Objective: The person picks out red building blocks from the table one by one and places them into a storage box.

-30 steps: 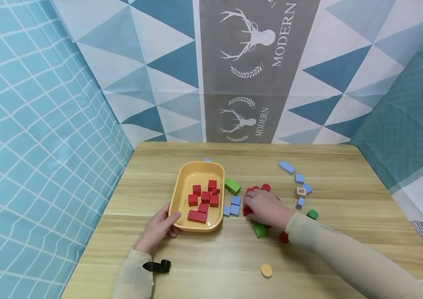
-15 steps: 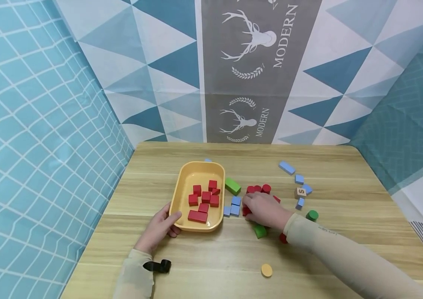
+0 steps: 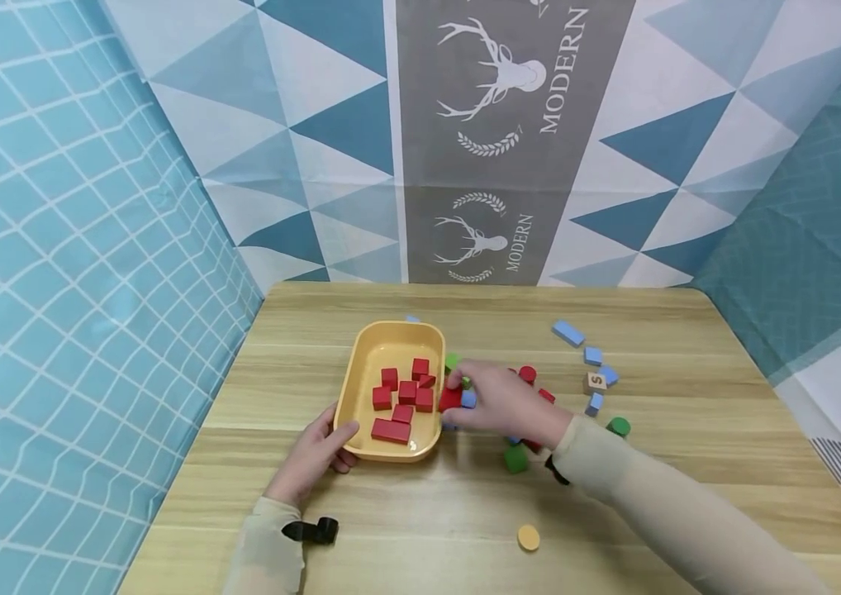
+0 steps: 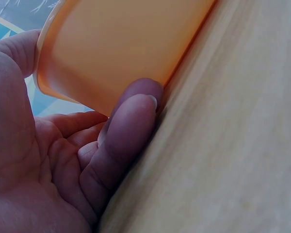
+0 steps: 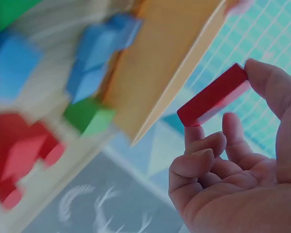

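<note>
The right hand (image 3: 501, 402) pinches a red block (image 5: 213, 95) end to end between thumb and fingertip, just right of the yellow tray's (image 3: 391, 342) right rim. That hold looks slim — a knock on the rim could twist the block loose, dropping it among the blue blocks (image 3: 468, 400) beside the tray. The left hand (image 3: 315, 453) grips the near left corner, thumb over the rim — if it slackened, the tray might slide
</note>
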`<state>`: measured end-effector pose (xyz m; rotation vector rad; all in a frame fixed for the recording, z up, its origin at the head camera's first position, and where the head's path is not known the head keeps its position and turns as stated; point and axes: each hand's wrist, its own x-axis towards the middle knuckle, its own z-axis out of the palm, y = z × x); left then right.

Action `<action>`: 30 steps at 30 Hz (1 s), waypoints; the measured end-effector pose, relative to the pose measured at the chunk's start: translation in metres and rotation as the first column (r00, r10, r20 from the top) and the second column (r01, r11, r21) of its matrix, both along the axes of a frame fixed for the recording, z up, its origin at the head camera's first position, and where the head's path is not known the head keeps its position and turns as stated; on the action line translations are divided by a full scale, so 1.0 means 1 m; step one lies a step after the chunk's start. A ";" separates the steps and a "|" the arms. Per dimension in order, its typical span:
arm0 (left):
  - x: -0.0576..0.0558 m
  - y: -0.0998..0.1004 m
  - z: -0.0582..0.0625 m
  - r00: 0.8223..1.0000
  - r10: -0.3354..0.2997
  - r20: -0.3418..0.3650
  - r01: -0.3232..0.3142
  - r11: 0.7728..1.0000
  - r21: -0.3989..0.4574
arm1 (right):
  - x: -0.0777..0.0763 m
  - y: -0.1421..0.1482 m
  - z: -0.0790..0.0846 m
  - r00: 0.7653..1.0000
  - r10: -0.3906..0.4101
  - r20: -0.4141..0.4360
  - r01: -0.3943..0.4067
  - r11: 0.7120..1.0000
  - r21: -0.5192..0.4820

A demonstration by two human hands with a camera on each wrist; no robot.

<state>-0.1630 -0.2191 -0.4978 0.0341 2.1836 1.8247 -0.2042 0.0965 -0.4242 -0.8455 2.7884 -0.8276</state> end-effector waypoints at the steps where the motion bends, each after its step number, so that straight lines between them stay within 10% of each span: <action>1: 0.000 0.000 0.000 1.000 -0.001 0.000 0.001 1.000 0.000 | 0.001 -0.007 0.000 1.000 0.009 0.027 -0.009 1.000 -0.015; 7: 0.001 0.002 -0.002 1.000 -0.011 0.007 0.011 1.000 0.005 | 0.000 -0.045 -0.017 0.993 0.055 0.102 -0.068 0.990 0.121; 17: 0.002 0.002 0.001 1.000 0.005 0.002 -0.005 1.000 0.010 | -0.005 -0.068 -0.030 0.989 0.052 -0.136 0.007 0.917 0.400; 30: 0.001 0.001 0.000 1.000 0.010 -0.001 -0.010 1.000 0.021 | -0.004 -0.059 -0.034 0.982 0.099 -0.162 -0.048 0.956 0.290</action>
